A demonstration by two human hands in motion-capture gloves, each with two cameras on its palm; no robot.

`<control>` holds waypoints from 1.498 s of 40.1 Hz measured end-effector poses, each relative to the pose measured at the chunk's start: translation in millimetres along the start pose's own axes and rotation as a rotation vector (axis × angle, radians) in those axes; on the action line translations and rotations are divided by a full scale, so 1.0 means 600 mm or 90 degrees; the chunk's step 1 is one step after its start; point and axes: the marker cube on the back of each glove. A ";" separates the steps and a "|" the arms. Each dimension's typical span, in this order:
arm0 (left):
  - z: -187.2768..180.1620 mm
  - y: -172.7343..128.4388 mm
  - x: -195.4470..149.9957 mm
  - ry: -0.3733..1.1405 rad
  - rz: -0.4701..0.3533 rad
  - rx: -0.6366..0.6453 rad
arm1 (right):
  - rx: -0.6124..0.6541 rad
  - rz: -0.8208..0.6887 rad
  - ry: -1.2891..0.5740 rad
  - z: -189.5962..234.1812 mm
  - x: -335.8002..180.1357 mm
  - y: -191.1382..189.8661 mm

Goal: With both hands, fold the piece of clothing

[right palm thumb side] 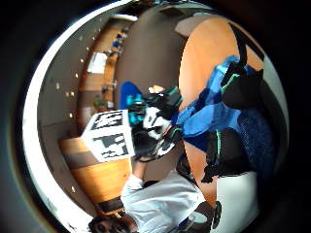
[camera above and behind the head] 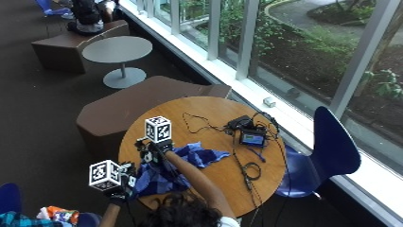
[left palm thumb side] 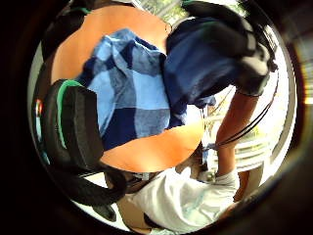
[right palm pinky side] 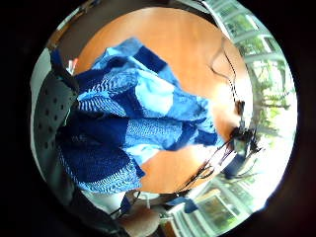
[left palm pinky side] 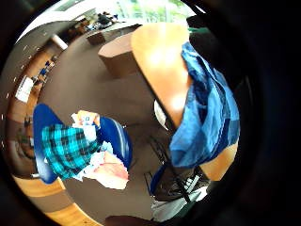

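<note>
Beside a long run of windows, a round wooden table point(camera above and behind the head: 214, 118) is being used as the folding surface, with a small device and cables point(camera above and behind the head: 252, 137) lying on its far side. A blue checked garment point(camera above and behind the head: 182, 163) is being held up by 2 gloved hands, part of it draped on the near part of the tabletop and part hanging over the near edge. The left hand point(camera above and behind the head: 119, 189) is being kept low at the table's edge, the right hand point(camera above and behind the head: 151, 151) farther in over the cloth. Cloth appears to be gathered in both, though the fingers are largely hidden. Judging from this, the garment is being lifted or shaken out before the first fold; next, it probably needs to be spread flat, with its edges matched.
</note>
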 end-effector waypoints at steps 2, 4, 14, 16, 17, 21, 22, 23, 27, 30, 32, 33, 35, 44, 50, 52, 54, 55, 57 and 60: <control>-0.003 0.007 -0.019 0.004 -0.021 0.020 | 0.017 -0.064 0.000 0.026 -0.027 -0.030; -0.007 0.016 -0.034 0.011 -0.041 0.036 | 0.024 -0.094 -0.031 0.051 -0.050 -0.051; 0.006 0.018 -0.031 0.006 -0.021 0.033 | 0.069 -0.119 -0.162 0.066 -0.001 0.002; 0.011 0.013 -0.015 0.000 -0.004 0.035 | 0.093 -0.114 -0.144 0.064 0.023 0.022; 0.014 0.009 -0.007 -0.003 0.005 0.034 | 0.115 -0.110 -0.131 0.062 0.038 0.033; 0.035 -0.005 0.034 -0.011 0.034 0.015 | 0.242 -0.085 -0.059 0.042 0.090 0.082; 0.040 -0.007 0.045 -0.011 0.039 0.007 | 0.271 -0.077 -0.043 0.035 0.101 0.093; 0.044 -0.009 0.055 -0.012 0.045 0.000 | 0.296 -0.070 -0.029 0.029 0.110 0.103; 0.059 -0.013 0.085 -0.018 0.067 -0.003 | 0.333 -0.047 -0.006 0.009 0.137 0.136; 0.062 -0.012 0.099 -0.034 0.079 0.006 | 0.322 -0.037 -0.016 0.002 0.145 0.156; 0.060 -0.009 0.108 -0.044 0.082 0.008 | 0.313 -0.026 -0.015 0.001 0.153 0.165; 0.059 -0.009 0.111 -0.048 0.084 0.007 | 0.309 -0.019 -0.009 0.002 0.156 0.169; 0.057 -0.008 0.116 -0.054 0.086 0.004 | 0.303 -0.004 0.008 0.006 0.162 0.175; 0.069 -0.020 0.117 -0.087 0.085 -0.029 | 0.249 0.102 0.090 0.039 0.193 0.202; 0.085 -0.015 0.097 -0.089 0.083 -0.036 | 0.175 0.232 0.154 0.084 0.293 0.213; 0.082 -0.009 0.089 -0.088 0.077 -0.033 | 0.119 0.276 0.179 0.098 0.340 0.218; 0.073 -0.001 0.081 -0.089 0.068 -0.030 | 0.070 0.309 0.191 0.111 0.383 0.222; 0.068 0.003 0.077 -0.089 0.065 -0.027 | 0.056 0.318 0.190 0.115 0.400 0.223; 0.063 0.005 0.069 -0.084 0.060 -0.019 | 0.054 0.324 0.182 0.119 0.425 0.223; 0.056 0.008 0.051 -0.080 0.046 -0.008 | 0.101 0.324 0.185 0.122 0.448 0.216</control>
